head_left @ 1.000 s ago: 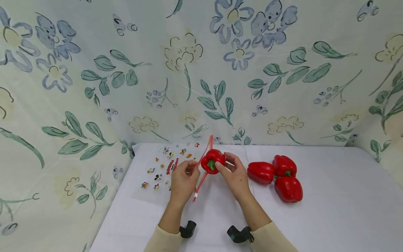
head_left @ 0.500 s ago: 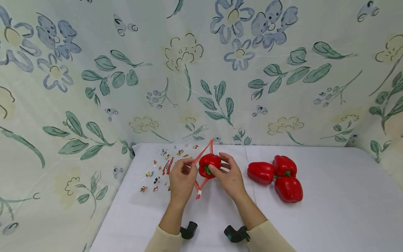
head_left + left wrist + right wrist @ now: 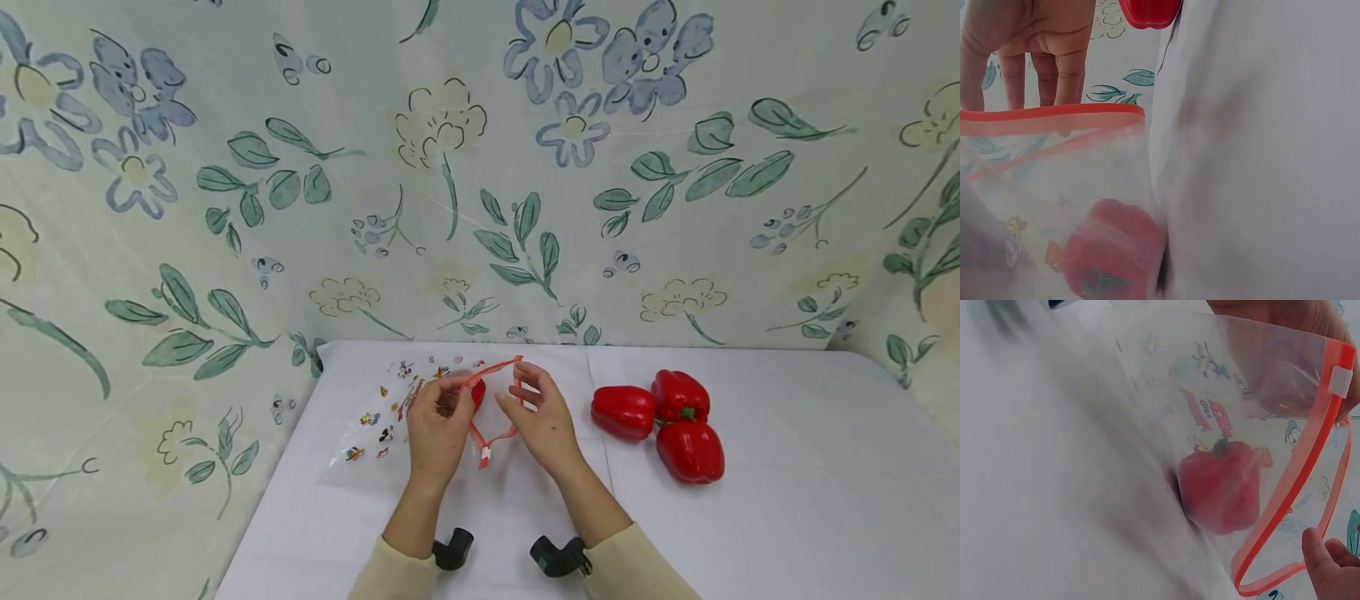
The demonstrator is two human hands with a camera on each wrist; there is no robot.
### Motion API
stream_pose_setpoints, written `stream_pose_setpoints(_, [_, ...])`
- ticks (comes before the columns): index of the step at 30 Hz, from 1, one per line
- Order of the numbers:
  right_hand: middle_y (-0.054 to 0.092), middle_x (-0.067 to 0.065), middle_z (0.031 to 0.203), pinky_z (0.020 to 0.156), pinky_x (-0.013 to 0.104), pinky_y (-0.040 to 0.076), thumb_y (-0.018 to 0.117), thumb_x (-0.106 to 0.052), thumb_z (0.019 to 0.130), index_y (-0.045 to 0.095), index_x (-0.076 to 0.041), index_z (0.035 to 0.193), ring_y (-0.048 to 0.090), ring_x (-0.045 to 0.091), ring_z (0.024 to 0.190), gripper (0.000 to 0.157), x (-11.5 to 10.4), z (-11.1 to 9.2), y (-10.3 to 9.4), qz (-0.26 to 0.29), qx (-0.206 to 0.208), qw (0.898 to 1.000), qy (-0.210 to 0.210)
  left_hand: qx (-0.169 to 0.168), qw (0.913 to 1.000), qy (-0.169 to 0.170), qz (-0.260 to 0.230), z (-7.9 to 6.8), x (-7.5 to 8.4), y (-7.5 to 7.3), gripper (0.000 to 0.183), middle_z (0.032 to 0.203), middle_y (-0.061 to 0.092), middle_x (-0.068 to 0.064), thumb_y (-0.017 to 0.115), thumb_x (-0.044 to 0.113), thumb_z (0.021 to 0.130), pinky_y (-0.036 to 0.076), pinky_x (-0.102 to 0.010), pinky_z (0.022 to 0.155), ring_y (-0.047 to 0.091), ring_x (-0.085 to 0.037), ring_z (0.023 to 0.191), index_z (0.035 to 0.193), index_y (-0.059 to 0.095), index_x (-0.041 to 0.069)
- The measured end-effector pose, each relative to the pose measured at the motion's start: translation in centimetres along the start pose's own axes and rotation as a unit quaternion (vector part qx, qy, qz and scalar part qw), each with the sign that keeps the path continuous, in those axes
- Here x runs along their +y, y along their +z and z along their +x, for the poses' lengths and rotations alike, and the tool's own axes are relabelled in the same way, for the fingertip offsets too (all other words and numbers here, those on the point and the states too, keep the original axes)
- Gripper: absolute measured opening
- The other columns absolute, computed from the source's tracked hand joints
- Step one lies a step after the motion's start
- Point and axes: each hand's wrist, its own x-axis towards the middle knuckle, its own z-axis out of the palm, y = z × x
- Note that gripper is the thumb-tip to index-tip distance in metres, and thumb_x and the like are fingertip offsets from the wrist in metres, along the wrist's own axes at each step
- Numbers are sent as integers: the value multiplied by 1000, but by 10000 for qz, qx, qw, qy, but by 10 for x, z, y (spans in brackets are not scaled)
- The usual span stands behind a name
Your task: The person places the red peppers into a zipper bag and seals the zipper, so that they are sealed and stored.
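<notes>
A clear zip bag with cartoon prints and a red zip edge lies under my left hand, which pinches the rim of its mouth. Inside sits one red bell pepper, seen through the plastic in both wrist views; in the head view my left fingers partly cover it. My right hand holds nothing. Its fingers are spread and loosely bent at the far side of the bag's mouth. In the left wrist view those fingers reach down behind the red zip edge. A white slider sits on the zip.
To the right on the white table lie three more red bell peppers, one on the left, one at the back and one in front. A flowered curtain rises behind the table's back edge.
My right hand was gripping the bell pepper at the bag's mouth; it has let go, and the pepper is now inside the bag. My left hand has kept its pinch on the rim.
</notes>
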Motion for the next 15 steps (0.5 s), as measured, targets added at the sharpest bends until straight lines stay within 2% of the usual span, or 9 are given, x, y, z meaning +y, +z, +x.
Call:
stream_pose_setpoints(7, [53, 1, 146, 103, 44, 54, 71, -29, 95, 48, -25, 145, 58, 25, 131, 55, 1, -1, -14, -51, 50, 10000, 38, -35, 9999, -104, 106, 0, 0, -1, 13, 96, 71, -2, 70, 9, 92, 52, -21, 66, 61, -16, 78, 103, 75, 13])
stream_pose_setpoints(15, [52, 1, 148, 103, 44, 54, 72, -30, 95, 47, -26, 146, 57, 25, 133, 57, -1, -11, -48, -283, 250, 9992, 138, -129, 9996, -198, 137, 0, -1, -2, 13, 96, 71, 0, 72, 11, 92, 52, -21, 66, 61, -16, 78, 103, 75, 15])
